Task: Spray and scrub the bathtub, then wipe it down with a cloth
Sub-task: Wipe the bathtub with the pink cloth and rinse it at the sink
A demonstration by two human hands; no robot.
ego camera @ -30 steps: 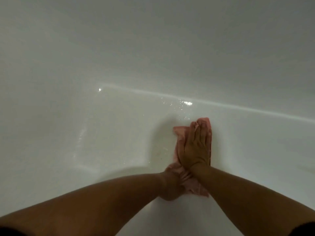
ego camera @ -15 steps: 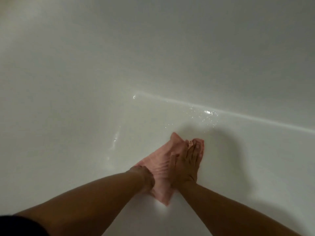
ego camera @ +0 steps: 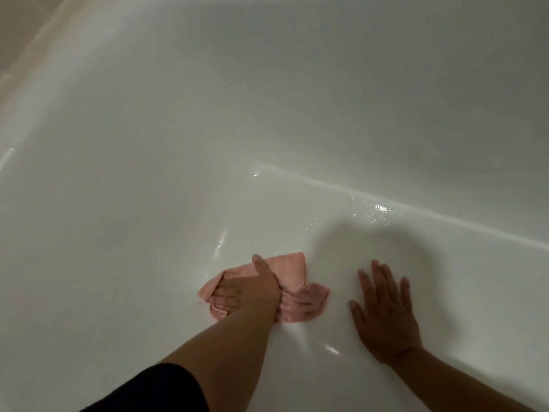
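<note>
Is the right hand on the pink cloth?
No, the right hand lies flat on the bare bathtub beside the cloth, which only the left hand presses.

No readable text, labels, numbers or signs — none on any surface

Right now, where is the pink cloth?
Head view, lower centre: pink cloth lies on the bathtub floor under the left hand, right hand apart beside it.
</note>
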